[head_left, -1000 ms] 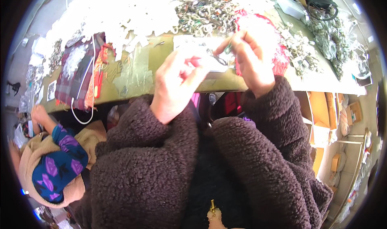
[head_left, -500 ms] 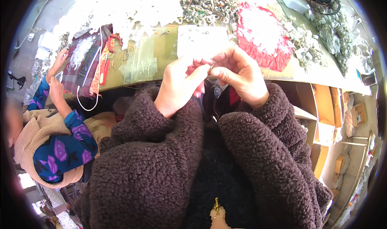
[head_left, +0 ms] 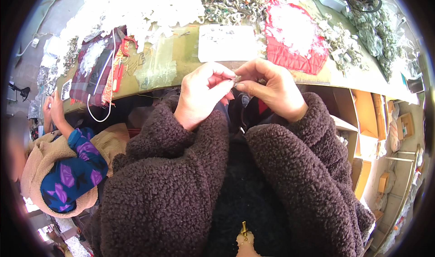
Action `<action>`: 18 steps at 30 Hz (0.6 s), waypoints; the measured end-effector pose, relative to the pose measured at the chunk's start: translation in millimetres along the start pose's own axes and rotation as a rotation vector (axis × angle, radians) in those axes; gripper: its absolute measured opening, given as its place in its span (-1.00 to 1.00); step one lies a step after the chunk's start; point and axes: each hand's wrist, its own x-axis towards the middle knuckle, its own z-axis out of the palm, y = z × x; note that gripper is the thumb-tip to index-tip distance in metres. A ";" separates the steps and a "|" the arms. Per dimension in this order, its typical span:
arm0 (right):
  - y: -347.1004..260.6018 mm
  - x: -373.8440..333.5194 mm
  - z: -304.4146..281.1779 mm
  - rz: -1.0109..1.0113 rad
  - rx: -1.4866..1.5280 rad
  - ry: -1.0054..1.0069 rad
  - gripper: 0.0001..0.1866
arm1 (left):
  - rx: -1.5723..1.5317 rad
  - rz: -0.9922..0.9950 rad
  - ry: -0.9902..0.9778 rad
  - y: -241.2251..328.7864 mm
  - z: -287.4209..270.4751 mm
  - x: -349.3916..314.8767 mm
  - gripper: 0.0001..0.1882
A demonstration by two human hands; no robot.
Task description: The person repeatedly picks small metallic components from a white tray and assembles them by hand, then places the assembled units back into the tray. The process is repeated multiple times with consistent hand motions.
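Observation:
My left hand (head_left: 202, 94) and my right hand (head_left: 273, 88) meet fingertip to fingertip just off the table's near edge. Between their pinched thumbs and fingers is a small pale piece (head_left: 237, 79), too small and too covered by the fingers to name. Both hands are closed on it. Just beyond them on the table lies a white sheet or flat tray (head_left: 225, 54) with tiny dark bits along its upper part. To its right is a red cloth (head_left: 297, 65) with a heap of white bits on it.
A pile of small greyish looped pieces (head_left: 231, 5) covers the far middle of the table (head_left: 181, 60); similar ones (head_left: 342, 48) lie right. A plaid cloth (head_left: 84, 91) hangs over the left edge, beside a co-worker in a patterned sleeve (head_left: 65, 180). Cardboard boxes (head_left: 362, 116) stand lower right.
My hands have come slightly nearer to me, still pinched together, uncovering more of the white sheet. The co-worker's hands have drawn back from the plaid cloth towards the lower left.

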 end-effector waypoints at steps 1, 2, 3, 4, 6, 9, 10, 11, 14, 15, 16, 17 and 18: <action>-1.0 -1.4 0.3 -0.023 -0.096 0.016 -0.80 | -0.053 0.013 -0.016 -0.6 -0.3 0.1 -0.87; -1.6 -1.8 1.0 -0.047 -0.192 0.032 -0.82 | -0.097 -0.005 -0.031 -0.5 -1.0 0.3 -0.86; -2.0 -2.3 1.7 -0.069 -0.288 0.044 -0.83 | -0.126 -0.044 -0.032 0.3 -1.9 0.4 -0.85; -1.8 -2.6 2.6 -0.112 -0.318 0.052 -0.83 | -0.093 -0.037 -0.053 1.4 -2.7 0.7 -0.83; -0.4 -1.6 5.7 -0.202 -0.371 0.052 -0.83 | -0.007 -0.048 -0.066 4.1 -4.5 0.6 -0.77; 2.1 0.7 9.8 -0.230 -0.506 0.027 -0.84 | 0.235 0.005 -0.086 6.7 -8.3 1.0 -0.82; 2.7 2.0 10.9 -0.238 -0.543 0.018 -0.81 | 0.422 0.116 -0.053 6.7 -9.6 1.3 -0.85; 2.8 2.7 11.7 -0.232 -0.540 0.008 -0.81 | 0.602 0.303 -0.013 5.9 -10.5 2.8 -0.86; 1.4 4.0 13.8 -0.182 -0.552 -0.009 -0.80 | 0.628 0.352 0.029 1.9 -11.3 2.8 -0.91; 0.7 4.7 15.0 -0.188 -0.535 0.005 -0.80 | 0.529 0.268 0.047 0.4 -11.7 2.8 -0.92; -0.4 5.2 16.1 -0.173 -0.521 0.017 -0.80 | 0.427 0.185 0.063 -1.1 -11.6 2.3 -0.92; -1.3 6.7 17.5 -0.146 -0.507 0.030 -0.80 | 0.324 0.103 0.076 -2.5 -11.5 2.2 -0.93; -1.3 9.4 20.2 -0.189 -0.520 0.081 -0.78 | 0.141 0.022 0.067 -3.8 -11.5 2.8 -0.91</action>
